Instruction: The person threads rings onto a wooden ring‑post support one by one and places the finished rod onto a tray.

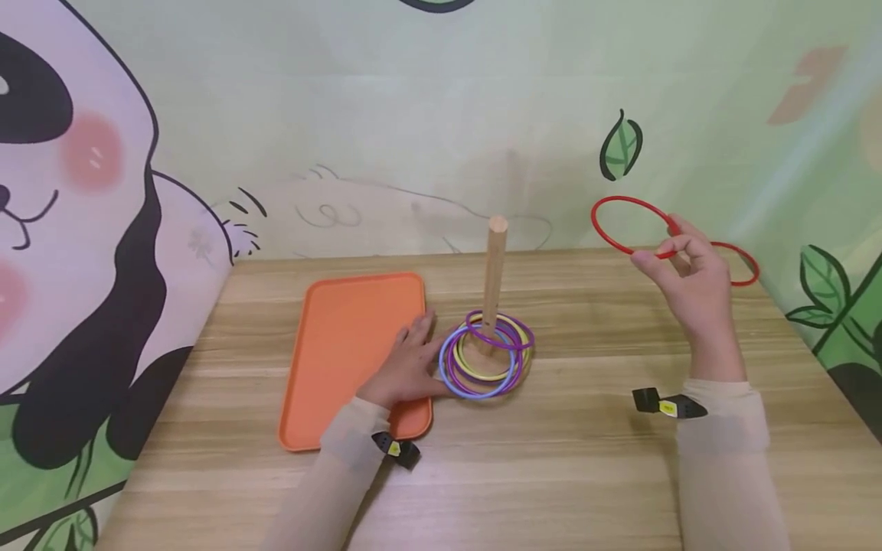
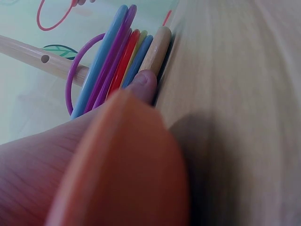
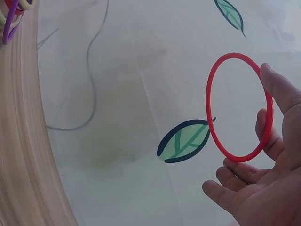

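My right hand [image 1: 699,287] is raised over the right side of the table and pinches a red ring [image 3: 208,101] between thumb and fingers. Left of centre, my left hand [image 1: 406,367] is spread beside the ring stand. Its thumb [image 2: 144,84] touches the edge of the round wooden base [image 2: 157,52]. Upright from that base rises a wooden post [image 1: 494,275]. Blue, purple, yellow and red rings are stacked round it, a light blue ring [image 1: 442,356] among them. The topmost purple ring [image 1: 529,343] lies tilted against the post.
An orange tray [image 1: 331,344] lies under and beside the left hand. Behind the right hand is another red ring [image 1: 756,269], partly hidden, near the table's back right. A printed panda-and-leaf backdrop [image 1: 413,115] stands along the back edge of the wooden table [image 1: 551,474].
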### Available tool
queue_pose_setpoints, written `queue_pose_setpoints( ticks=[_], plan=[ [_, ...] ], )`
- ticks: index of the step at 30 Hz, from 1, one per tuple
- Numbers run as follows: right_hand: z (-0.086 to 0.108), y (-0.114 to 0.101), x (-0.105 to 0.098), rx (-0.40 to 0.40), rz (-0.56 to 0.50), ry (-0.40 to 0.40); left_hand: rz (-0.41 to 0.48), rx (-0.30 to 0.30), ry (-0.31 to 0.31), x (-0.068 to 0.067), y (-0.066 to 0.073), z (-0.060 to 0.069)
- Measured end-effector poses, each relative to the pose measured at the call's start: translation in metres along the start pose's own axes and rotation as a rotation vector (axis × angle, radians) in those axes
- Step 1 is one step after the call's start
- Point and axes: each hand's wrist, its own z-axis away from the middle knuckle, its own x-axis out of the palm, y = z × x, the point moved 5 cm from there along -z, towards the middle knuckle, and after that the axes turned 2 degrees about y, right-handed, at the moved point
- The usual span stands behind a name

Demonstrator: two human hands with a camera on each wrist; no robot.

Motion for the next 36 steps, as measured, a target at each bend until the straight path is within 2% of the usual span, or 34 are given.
queue_pose_setpoints(
  ticks=[11, 23, 36],
  plan=[
    [0.006, -0.01, -0.005, -0.057, -0.104, 0.03, -0.004, 0.01, -0.006, 0.002, 0.001, -0.001],
    [0.008, -0.026, 0.003, -0.142, -0.189, 0.011, 0.003, 0.003, -0.011, 0.002, -0.003, -0.002],
    [0.012, -0.038, 0.013, -0.163, -0.301, -0.018, 0.015, -0.006, -0.017, 0.001, -0.002, -0.003]
  ],
)
